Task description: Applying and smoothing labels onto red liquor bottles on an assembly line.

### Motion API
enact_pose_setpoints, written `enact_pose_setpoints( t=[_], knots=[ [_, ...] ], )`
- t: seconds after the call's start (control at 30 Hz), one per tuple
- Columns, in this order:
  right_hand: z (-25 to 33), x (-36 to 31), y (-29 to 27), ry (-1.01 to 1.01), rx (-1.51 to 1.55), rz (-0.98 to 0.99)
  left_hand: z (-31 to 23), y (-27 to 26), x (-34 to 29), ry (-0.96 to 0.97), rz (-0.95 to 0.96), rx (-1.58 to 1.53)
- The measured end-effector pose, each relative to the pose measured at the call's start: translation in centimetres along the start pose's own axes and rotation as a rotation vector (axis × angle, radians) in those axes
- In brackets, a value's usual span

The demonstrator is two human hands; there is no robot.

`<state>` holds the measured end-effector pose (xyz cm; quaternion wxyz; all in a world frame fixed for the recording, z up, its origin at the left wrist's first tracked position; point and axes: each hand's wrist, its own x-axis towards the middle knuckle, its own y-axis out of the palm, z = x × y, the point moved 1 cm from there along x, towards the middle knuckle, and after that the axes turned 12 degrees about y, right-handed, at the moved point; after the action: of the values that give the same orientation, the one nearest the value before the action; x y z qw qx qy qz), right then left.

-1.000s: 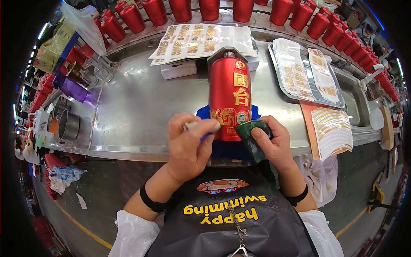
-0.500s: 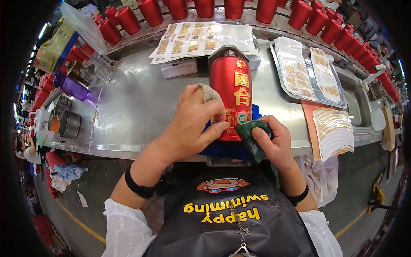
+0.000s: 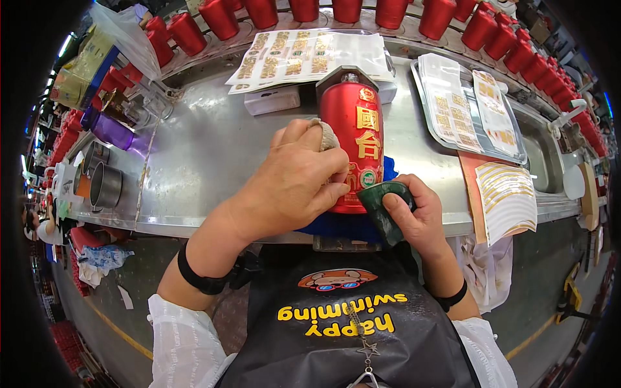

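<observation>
A red bottle [image 3: 352, 123] with gold lettering and a small green-and-white emblem leans in front of me, its neck end away from me at a dark angular holder [image 3: 321, 84]. Blue cloth [image 3: 339, 227] lies under its near end. My left hand [image 3: 304, 165] is closed at the bottle's left side, with a beige cloth [image 3: 328, 137] bunched over its fingers. In my right hand [image 3: 417, 210] is a dark green flexible pad [image 3: 383, 205], pinched between thumb and fingers. The pad's edge meets the lower right of the bottle in the picture; actual contact I cannot tell.
Sticker sheets [image 3: 304, 55] lie on white boxes behind the bottle. To the right are a tray [image 3: 427, 123] of stickers, curved gold strips [image 3: 504, 197] and a sink [image 3: 543, 155]. A purple bottle [image 3: 110, 129] and metal pot [image 3: 105, 185] stand left. Red bottles [image 3: 304, 10] line the conveyor.
The red bottles on the conveyor have shifted left. My left hand has moved slightly up along the bottle's side, its forearm a little further left. The right hand has barely moved.
</observation>
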<state>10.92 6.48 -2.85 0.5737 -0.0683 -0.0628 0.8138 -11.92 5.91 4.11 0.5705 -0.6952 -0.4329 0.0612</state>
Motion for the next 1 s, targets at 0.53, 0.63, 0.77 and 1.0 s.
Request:
enact_pose_setpoints(
  t=[0.53,0.63,0.77,1.0],
  knots=[
    [-0.1,0.1,0.0,-0.011,-0.005,0.001,0.0,-0.2,0.0,-0.058,0.037,-0.032],
    [0.0,0.0,0.0,0.001,-0.011,-0.004,-0.2,-0.4,0.1,-0.054,0.066,-0.029],
    [-0.1,0.0,0.0,-0.002,0.000,-0.001,-0.5,0.0,-0.1,-0.041,0.019,0.009],
    [0.0,0.0,0.0,-0.023,-0.024,0.000,-1.9,2.2,-3.1,0.004,-0.428,-0.226]
  ],
)
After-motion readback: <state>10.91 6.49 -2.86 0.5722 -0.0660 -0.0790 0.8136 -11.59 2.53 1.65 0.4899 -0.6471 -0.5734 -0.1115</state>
